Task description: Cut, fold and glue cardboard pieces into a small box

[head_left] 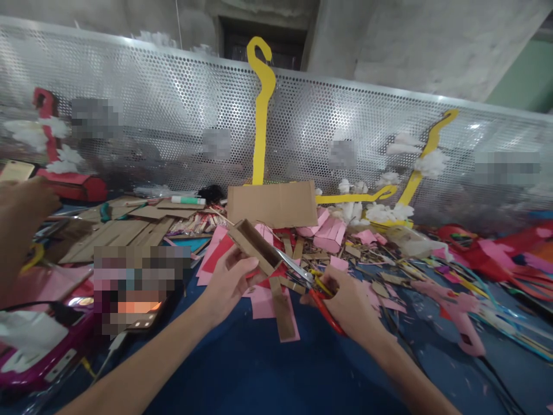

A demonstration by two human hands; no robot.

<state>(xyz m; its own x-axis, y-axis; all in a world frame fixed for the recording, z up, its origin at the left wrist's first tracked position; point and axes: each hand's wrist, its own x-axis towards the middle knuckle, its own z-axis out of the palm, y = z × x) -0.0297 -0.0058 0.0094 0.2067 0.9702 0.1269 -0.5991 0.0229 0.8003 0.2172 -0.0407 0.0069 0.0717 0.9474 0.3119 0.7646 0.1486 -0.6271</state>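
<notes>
My left hand [228, 282] grips a small, narrow open box of brown cardboard [250, 242], tilted with its hollow side toward me. My right hand [349, 297] is closed around the handles of a pair of scissors [301, 272] with red and yellow grips. Their metal blades reach left to the near end of the box; whether they touch it I cannot tell. Beneath lie a brown cardboard strip [283, 314] and pink paper [261, 305]. Just behind stands a larger cardboard piece [272, 204] with a tall yellow hook-shaped upright [260, 127] rising at its back.
A pink hot glue gun [453, 311] lies at the right on the blue table [276, 380]. Scraps and cardboard sheets [116, 236] crowd the back. At left are a lit phone [138, 305], a purple object [60, 357] and another person's hand [26, 207]. A perforated metal panel [185, 115] stands behind.
</notes>
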